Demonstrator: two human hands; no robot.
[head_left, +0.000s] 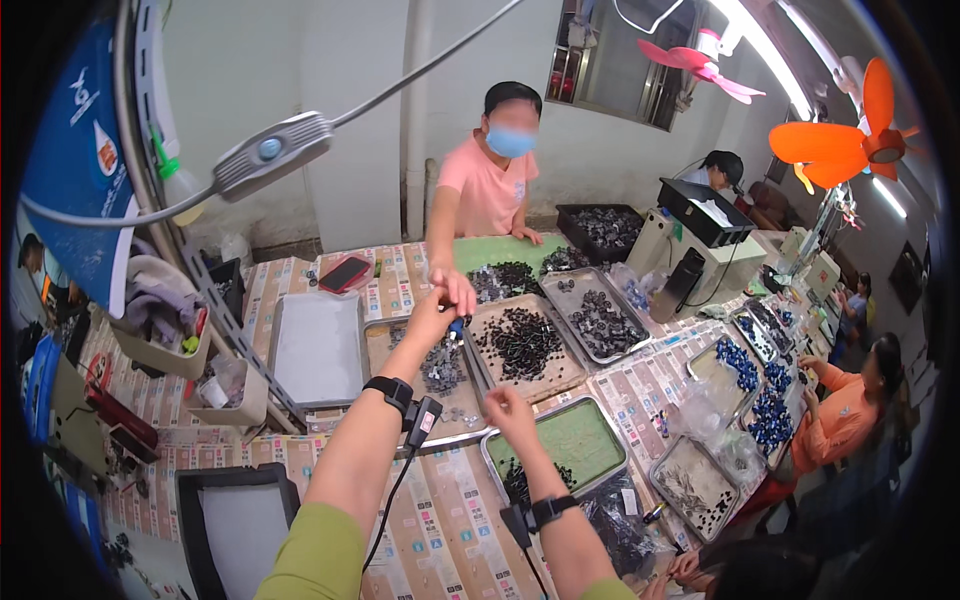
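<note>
The left hand meets another person's hand near a tray of gray bits. Its fingers are bent, with a small blue thing by them; I can't tell if they hold it. The right hand, near a green-bottomed tray, has curled fingers; I can't tell what's inside.

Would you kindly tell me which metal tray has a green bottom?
The tray beneath the right forearm, with black pieces at its near edge; no other metal tray shows green inside.
</note>
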